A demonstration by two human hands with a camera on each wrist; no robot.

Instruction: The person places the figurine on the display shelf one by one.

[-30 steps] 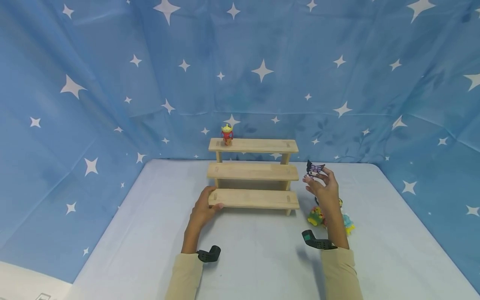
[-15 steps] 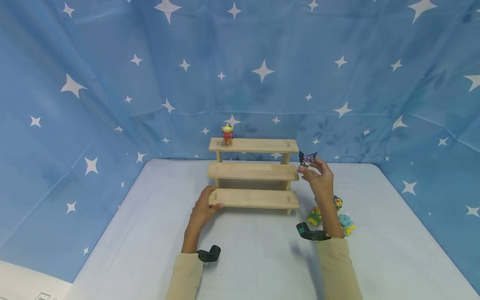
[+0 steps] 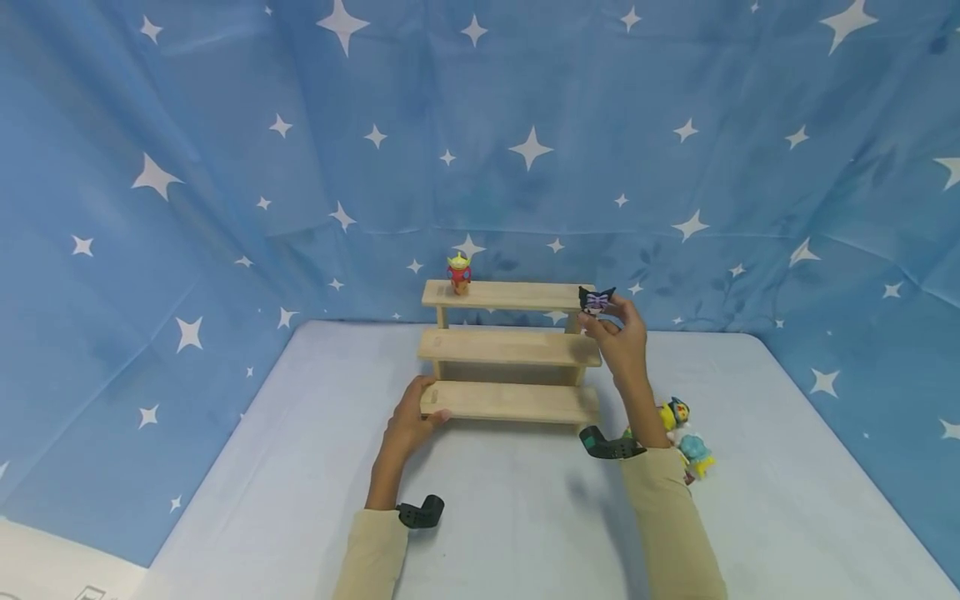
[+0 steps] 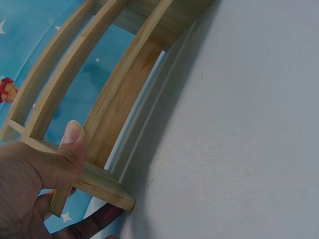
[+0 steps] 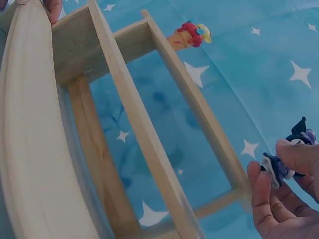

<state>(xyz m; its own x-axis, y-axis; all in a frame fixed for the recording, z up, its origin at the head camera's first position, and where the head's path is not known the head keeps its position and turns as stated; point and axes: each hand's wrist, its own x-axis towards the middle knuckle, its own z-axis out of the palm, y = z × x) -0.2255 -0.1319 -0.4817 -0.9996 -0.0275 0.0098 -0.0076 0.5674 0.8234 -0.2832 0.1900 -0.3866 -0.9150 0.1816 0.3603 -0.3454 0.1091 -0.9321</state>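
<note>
A three-tier wooden shelf (image 3: 510, 347) stands on the white table. My left hand (image 3: 408, 421) grips the left end of its lowest tier; in the left wrist view the thumb (image 4: 73, 144) lies over the front edge and fingers reach underneath. Between thumb and fingers, my right hand (image 3: 624, 340) pinches a small figurine (image 3: 596, 301) with black pointed ears and a purple bow. It is held at the right end of the top tier; whether it touches the wood I cannot tell. A red figurine (image 3: 459, 275) with a yellow-green head stands at the top tier's left end.
Several colourful figurines (image 3: 693, 450) lie on the table (image 3: 765, 500) to the right, partly hidden by my right forearm. A blue curtain with white stars (image 3: 525, 200) hangs behind and beside the table.
My right hand has moved left and up with the black-eared figurine, from beside the shelf to the top tier's right end. The left hand has kept its grip on the shelf.
</note>
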